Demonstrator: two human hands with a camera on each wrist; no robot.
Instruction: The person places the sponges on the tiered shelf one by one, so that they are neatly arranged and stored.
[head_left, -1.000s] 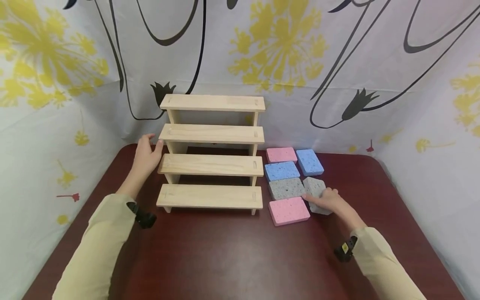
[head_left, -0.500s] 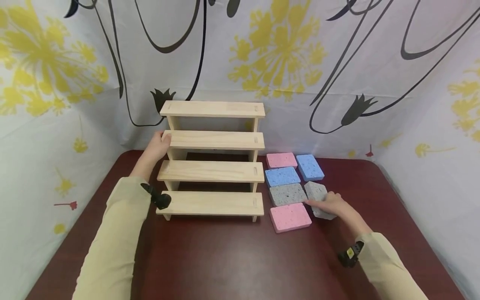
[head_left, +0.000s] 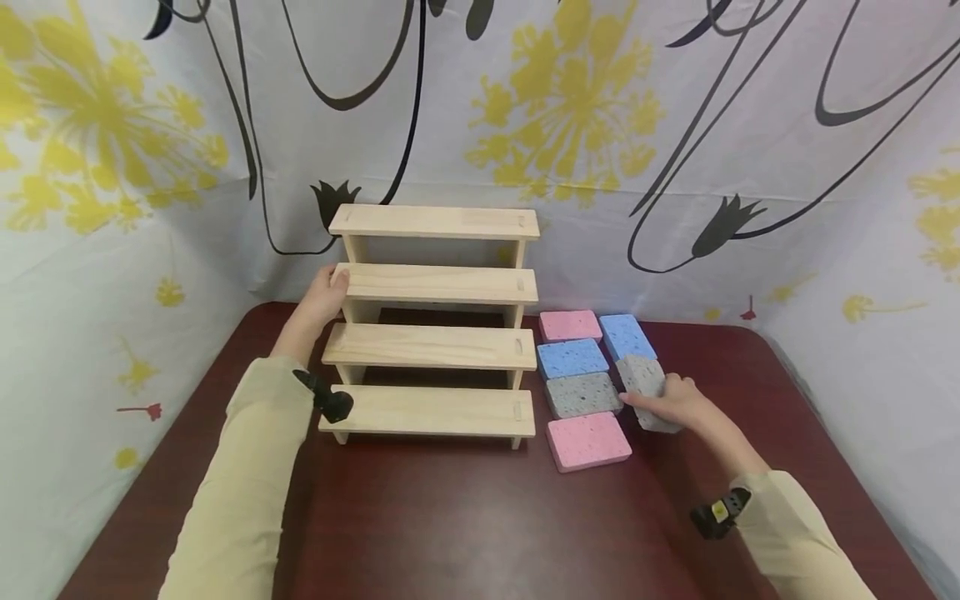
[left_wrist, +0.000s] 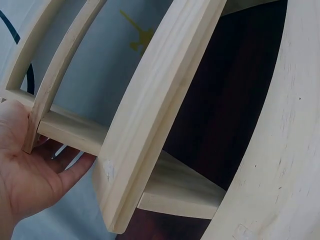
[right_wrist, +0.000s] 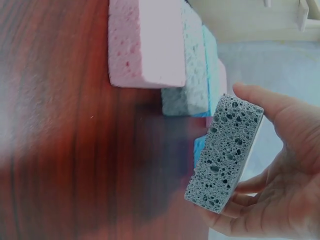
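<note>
A tiered wooden rack with several steps stands on the table. My left hand grips the left end of its second step from the top; the left wrist view has the thumb and fingers around the wood. On the right, my right hand holds a grey sponge between thumb and fingers. The right wrist view puts that sponge above the tabletop, its porous edge toward the camera. Beside it lie another grey sponge, a near pink sponge and a blue sponge.
Farther back are a second pink sponge and a second blue sponge, partly covered by the held one. The dark red table extends in front of the rack. A white flower-printed cloth encloses the back and sides.
My left hand has moved right from beside the rack and taken hold of a step. My right hand has raised the grey sponge, which now overlaps the blue one in the head view.
</note>
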